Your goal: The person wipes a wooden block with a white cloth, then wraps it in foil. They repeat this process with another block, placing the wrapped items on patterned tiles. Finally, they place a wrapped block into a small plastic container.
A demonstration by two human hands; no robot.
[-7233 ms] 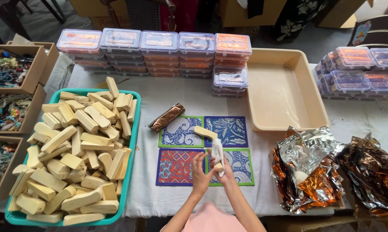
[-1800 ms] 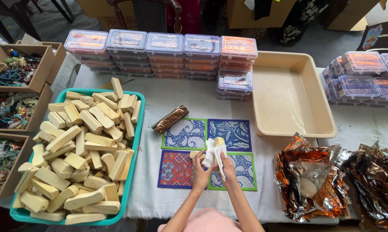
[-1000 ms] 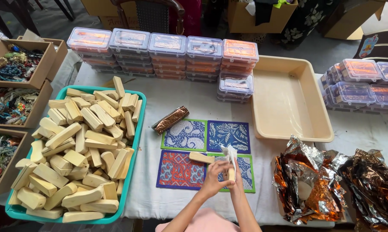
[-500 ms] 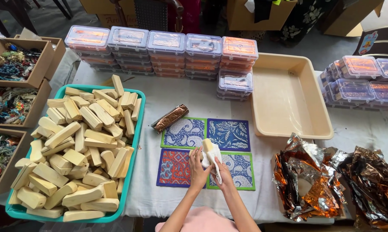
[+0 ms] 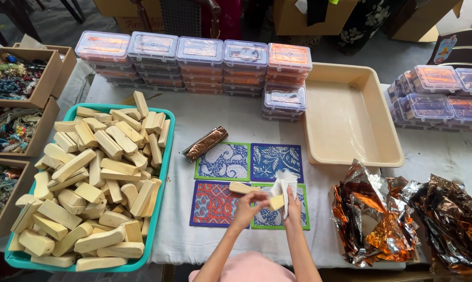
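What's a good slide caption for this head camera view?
Left hand and right hand wipe a wooden block with white cloth above patterned mats.

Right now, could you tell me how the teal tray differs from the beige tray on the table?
The teal tray is heaped with pale wooden blocks; the beige tray holds nothing. The teal tray sits left of the patterned mats, the beige tray to their right. Both are rectangular and rest on the white tablecloth.

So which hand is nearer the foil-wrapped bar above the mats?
Left. The left hand lies below-right of the foil-wrapped bar; the right hand is farther right.
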